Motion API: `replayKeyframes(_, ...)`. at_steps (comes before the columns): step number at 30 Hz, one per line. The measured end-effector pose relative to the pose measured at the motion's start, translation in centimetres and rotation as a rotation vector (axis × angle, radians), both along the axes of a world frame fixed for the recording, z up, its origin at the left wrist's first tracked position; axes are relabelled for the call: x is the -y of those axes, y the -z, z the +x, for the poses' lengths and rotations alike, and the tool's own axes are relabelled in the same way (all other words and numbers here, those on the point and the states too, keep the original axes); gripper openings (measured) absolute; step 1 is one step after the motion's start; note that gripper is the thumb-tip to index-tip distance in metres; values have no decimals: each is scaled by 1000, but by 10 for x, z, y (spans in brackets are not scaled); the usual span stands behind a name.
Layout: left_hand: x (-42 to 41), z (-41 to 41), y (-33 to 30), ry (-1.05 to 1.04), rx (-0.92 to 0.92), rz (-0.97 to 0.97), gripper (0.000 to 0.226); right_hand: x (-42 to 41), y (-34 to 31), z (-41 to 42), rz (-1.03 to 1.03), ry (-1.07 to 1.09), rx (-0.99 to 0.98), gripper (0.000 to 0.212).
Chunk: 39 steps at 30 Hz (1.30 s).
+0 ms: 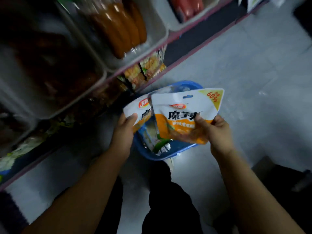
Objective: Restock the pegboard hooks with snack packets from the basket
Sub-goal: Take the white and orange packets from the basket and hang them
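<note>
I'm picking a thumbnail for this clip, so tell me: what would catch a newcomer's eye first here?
First, the two white-and-orange snack packets at centre: the front packet pinched by the right hand, the rear packet held by the left hand. Directly beneath them sits the blue basket on the pale floor. Upper left, blurred white shelf tubs of orange-brown sausage-like goods draw the eye next.

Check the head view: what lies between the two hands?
Two overlapping white-and-orange snack packets, left hand holding one, right hand the other; the blue basket sits below.
</note>
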State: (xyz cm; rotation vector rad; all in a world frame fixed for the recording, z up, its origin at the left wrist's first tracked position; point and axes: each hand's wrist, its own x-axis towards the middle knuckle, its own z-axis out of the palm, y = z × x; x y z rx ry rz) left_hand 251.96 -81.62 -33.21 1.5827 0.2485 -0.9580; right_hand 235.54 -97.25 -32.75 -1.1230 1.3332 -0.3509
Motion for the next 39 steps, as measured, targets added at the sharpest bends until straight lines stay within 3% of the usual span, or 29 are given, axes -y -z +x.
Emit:
replayKeyframes(5, -27, 21, -166, -145, 237, -63, 18, -11, -161, 33, -100, -136, 114, 5)
replayKeyframes(8, -48, 30, -250, -248, 338, -112, 19, -23, -243, 59, -190, -229, 193, 9)
replayKeyframes(17, -126, 70, -418, -663, 671, -262, 24, -81, -409, 158, -449, -593, 507, 26)
replayKeyframes(23, -170, 92, -483, -707, 854, -270, 22, -130, -475, 214, -559, -676, 695, 12)
replayKeyframes(26, -183, 103, -499, -700, 847, -297, 23, -143, -496, 233, -584, -688, 752, 31)
replayKeyframes(31, -192, 119, -515, -701, 920, -312, 23, -156, -521, 258, -659, -716, 757, 25)
replayKeyframes(36, -203, 137, -525, -682, 911, -362, 17, -165, -531, 275, -608, -779, 776, 14)
replayKeyframes(39, -208, 148, -539, -586, 1036, -358, 19, -172, -533, 281, -571, -707, 835, 14)
